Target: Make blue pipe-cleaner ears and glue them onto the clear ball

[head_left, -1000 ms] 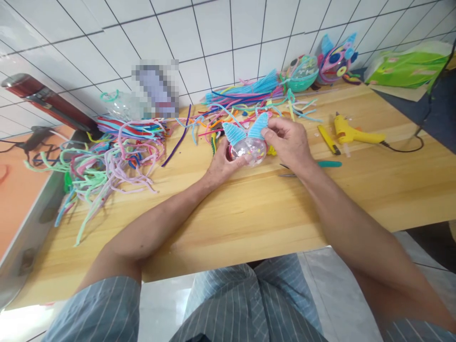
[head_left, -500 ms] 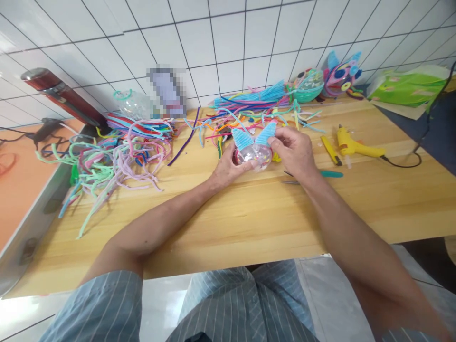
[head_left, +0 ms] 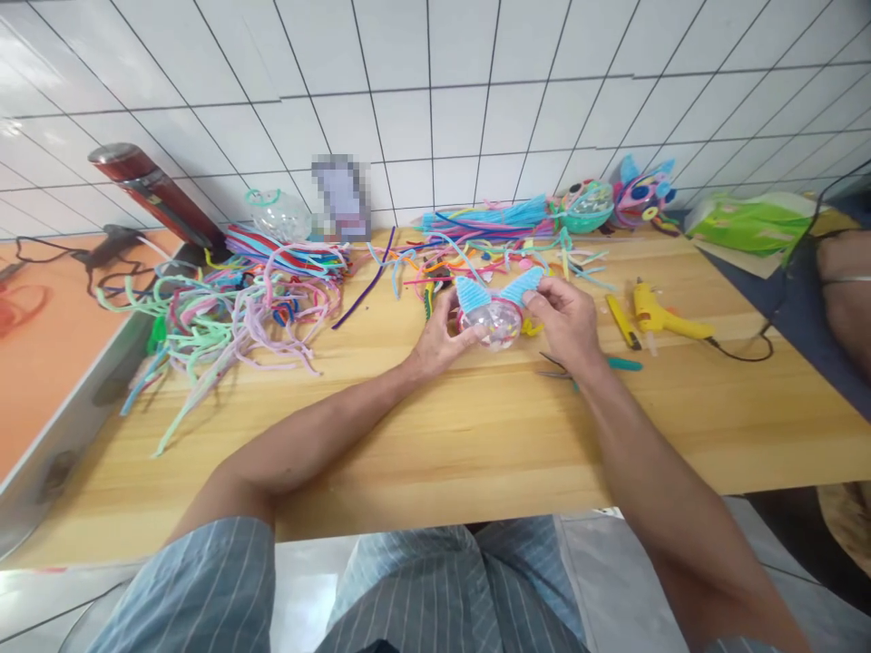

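Observation:
A clear plastic ball [head_left: 495, 325] with a pink band and two blue fuzzy pipe-cleaner ears is held just above the wooden table. My left hand [head_left: 439, 340] grips it from the left side, thumb across its front. The left ear [head_left: 471, 295] stands up beside those fingers. Between thumb and fingertips, my right hand [head_left: 563, 317] pinches the right ear [head_left: 521, 287], which leans outward. Pliers with teal handles [head_left: 622, 364] lie partly hidden beneath my right wrist.
Tangled pipe cleaners [head_left: 259, 317] cover the left side. A yellow glue gun [head_left: 667, 317] and yellow utility knife [head_left: 622, 322] lie right. Behind are pipe-cleaner bundles [head_left: 490, 220], a finished eared ball [head_left: 640, 195] and a red flask [head_left: 156, 198]. Another person's arm [head_left: 844, 281] shows far right.
The right ear now tilts further outward to the right, with my right hand still pinching it. The view has shifted, and a person's arm has appeared at the right edge.

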Demonstrator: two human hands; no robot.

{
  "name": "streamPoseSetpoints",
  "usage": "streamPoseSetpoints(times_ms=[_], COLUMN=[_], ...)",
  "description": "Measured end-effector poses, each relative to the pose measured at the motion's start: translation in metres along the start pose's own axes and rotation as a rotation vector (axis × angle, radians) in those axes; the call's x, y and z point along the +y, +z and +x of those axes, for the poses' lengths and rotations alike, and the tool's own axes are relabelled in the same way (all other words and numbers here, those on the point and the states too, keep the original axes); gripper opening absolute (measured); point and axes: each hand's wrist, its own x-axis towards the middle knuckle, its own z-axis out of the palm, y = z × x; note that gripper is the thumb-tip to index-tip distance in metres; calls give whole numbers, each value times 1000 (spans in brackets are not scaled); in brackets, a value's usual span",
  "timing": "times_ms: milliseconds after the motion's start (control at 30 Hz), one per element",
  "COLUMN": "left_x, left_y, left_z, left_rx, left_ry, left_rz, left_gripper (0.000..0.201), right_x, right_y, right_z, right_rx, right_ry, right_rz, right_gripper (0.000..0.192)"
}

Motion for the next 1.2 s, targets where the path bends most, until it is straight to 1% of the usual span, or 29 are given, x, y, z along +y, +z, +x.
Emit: streamPoseSetpoints(times_ms=[67,100,167,200,233,267,300,367,400,433,500,533,567,600,633,667,700,767,800,867,900,967,1033,1133,1200], left_x=[7,14,37,52,68,83,98,120,127,131,135,136,136,136,137,137,138,138,138,137,136,136,137,140,142], left_y=[-6,-9,-16,-19,-20,-21,-20,-16,-14,-12,-8,-7,-6,-5,-5,-5,-5,-5,-5,-4,-3,0,4,6,5], left_z=[0,0,0,-1,-2,-3,-4,-8,-9,-10,-10,-9,-8,-6,-5,-3,-1,4,6,11,13,18,23,34,43], left_rx=[86,143,238,259,256,226,168,18,-49,-88,-116,-109,-95,-77,-57,-39,-24,-8,-2,5,6,-4,-21,-43,-42], left_ry=[40,76,175,245,317,371,414,453,452,442,400,366,325,277,222,160,95,-24,-73,-146,-169,-204,-229,-247,-206], left_rz=[52,92,203,283,368,440,492,504,476,447,385,356,324,284,232,167,93,-66,-135,-238,-275,-335,-391,-466,-477], left_gripper=[92,88,71,63,57,52,48,44,39,32,19,17,18,22,25,28,32,38,40,44,46,48,50,52,53], right_x=[-3,-5,-12,-18,-25,-33,-42,-61,-69,-77,-85,-86,-84,-79,-70,-57,-42,-4,15,49,62,78,83,79,72], right_y=[-2,-4,-9,-12,-15,-17,-18,-18,-17,-15,-13,-15,-20,-29,-42,-59,-79,-124,-147,-183,-194,-205,-201,-188,-183], right_z=[0,0,0,-1,-3,-5,-8,-16,-21,-25,-31,-33,-33,-32,-30,-26,-21,-10,-6,-1,-2,-7,-12,-10,-2], right_rx=[12,17,22,11,-11,-44,-86,-182,-226,-257,-289,-294,-292,-275,-248,-195,-110,39,91,91,77,42,16,4,7], right_ry=[15,16,-6,-33,-72,-119,-169,-265,-303,-332,-355,-344,-322,-288,-248,-208,-160,-49,21,198,249,301,319,325,324], right_rz=[16,20,21,12,-6,-31,-64,-123,-137,-145,-156,-163,-170,-182,-207,-247,-321,-575,-732,-999,-1037,-1081,-1099,-1107,-1089], right_gripper=[22,21,21,21,20,18,17,17,17,17,16,12,9,11,17,20,21,23,25,32,34,39,42,45,45])
